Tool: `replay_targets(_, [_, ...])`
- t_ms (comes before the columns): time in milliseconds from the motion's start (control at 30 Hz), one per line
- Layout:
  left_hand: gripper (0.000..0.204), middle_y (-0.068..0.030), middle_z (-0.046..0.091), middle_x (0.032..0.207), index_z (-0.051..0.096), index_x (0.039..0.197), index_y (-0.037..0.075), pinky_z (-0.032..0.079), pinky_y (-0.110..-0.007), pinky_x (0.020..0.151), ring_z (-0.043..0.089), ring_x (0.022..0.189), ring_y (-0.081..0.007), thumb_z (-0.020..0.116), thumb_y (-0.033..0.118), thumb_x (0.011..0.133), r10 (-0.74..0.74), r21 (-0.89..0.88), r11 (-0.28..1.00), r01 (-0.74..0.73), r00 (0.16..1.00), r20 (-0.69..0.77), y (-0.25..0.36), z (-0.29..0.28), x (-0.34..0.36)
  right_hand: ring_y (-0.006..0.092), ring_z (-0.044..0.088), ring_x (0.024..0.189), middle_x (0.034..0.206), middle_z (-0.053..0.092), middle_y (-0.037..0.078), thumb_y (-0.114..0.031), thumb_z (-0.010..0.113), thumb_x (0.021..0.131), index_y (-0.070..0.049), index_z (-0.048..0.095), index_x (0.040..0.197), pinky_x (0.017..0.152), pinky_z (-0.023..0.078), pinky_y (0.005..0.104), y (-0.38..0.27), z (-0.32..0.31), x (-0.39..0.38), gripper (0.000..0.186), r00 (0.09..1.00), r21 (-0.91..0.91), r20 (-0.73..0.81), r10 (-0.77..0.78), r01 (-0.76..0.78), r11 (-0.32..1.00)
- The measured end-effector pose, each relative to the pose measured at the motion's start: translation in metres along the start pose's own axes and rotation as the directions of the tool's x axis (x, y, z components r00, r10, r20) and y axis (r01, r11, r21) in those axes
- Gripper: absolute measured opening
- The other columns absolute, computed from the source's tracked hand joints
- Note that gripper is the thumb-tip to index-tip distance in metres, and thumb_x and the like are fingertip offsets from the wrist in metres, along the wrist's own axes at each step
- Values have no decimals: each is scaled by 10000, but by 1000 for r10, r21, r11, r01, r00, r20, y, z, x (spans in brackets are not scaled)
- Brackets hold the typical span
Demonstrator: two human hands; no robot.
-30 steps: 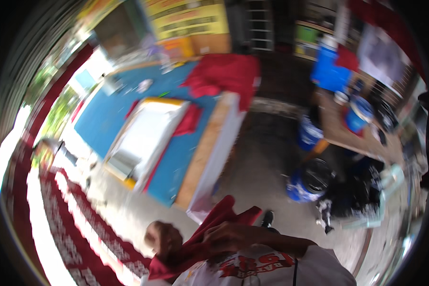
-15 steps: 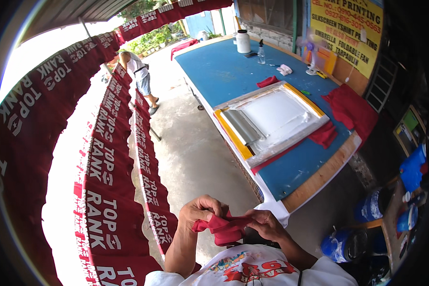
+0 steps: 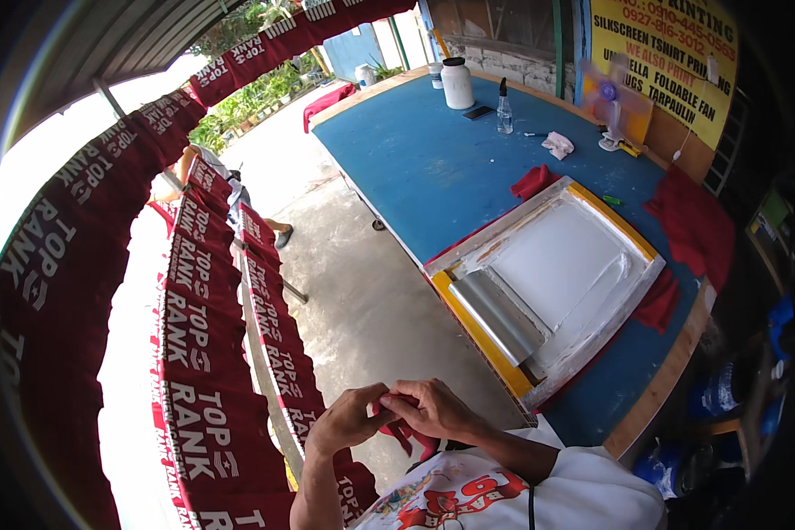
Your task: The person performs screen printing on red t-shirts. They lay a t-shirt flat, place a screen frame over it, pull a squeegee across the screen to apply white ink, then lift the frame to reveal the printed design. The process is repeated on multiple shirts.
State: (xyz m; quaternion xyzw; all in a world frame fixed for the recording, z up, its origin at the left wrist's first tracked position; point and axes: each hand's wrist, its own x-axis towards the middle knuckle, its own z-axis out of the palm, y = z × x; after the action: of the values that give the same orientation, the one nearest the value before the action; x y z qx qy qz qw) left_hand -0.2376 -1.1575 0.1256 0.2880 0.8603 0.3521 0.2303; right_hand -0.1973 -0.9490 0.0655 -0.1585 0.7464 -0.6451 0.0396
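Close in front of my body, my left hand and my right hand meet, both with bent fingers pinching a piece of red cloth. A fold of it shows between the fingertips, and the rest hangs crumpled below them; part is hidden behind the hands. To the right, a printing screen with a yellow-edged frame lies on a blue-topped table. A grey metal squeegee rests on the screen's near left side. Red fabric sticks out from under the frame.
Red lengths of cloth with white print hang in rows on my left. A white jar, a spray bottle, a crumpled rag and a small fan stand or lie along the table's far side. Another person is behind the hanging cloth.
My hands have come together, the right moving left to the left hand, and the cloth is bunched between them. The view has shifted, and the other person is now more hidden.
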Motion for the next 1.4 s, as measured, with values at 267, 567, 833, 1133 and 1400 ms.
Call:
replay_targets(267, [170,-70,715,716,733,1109,-18,492,-306,594,584,634,-67,784,114,1016,-109,-159,983,95,991,-83,-55,-106,90,175,703,860,1084,723,138,-320,870,983,-52,549,1313,765,579,356,33,-23,130,533,989,31,47,-141,140,990])
replay_targets(567, [58,-51,763,813,742,1040,-16,501,-248,649,625,702,-59,764,34,1021,341,-223,900,-375,923,-177,-113,-274,218,377,783,1003,1074,787,232,-424,867,935,20,716,1248,892,607,463,130,-27,264,564,980,-339,-198,17,-84,937])
replay_targets(833, [84,-66,764,846,738,1008,-28,510,-264,738,649,763,-96,762,52,1018,550,-196,770,-607,788,-277,-124,-406,340,370,782,937,1003,801,200,-479,793,993,-27,787,1214,879,595,451,203,-7,337,503,852,-161,-381,359,-444,881])
replay_targets(1133, [201,-27,709,951,739,1054,-18,446,-286,857,563,873,-113,706,177,1092,522,-8,815,-580,739,-426,-200,-543,505,124,706,807,924,617,34,-298,635,1141,-6,675,1254,707,636,279,171,-56,378,316,453,620,-587,670,-280,733])
replay_targets(1400, [263,-84,663,811,715,982,-55,502,-339,770,582,796,-175,657,174,1098,432,144,900,-412,887,-164,-338,-584,645,176,536,593,708,600,125,-182,741,1073,16,680,947,570,448,377,115,-48,393,242,-98,78,-995,31,-525,847])
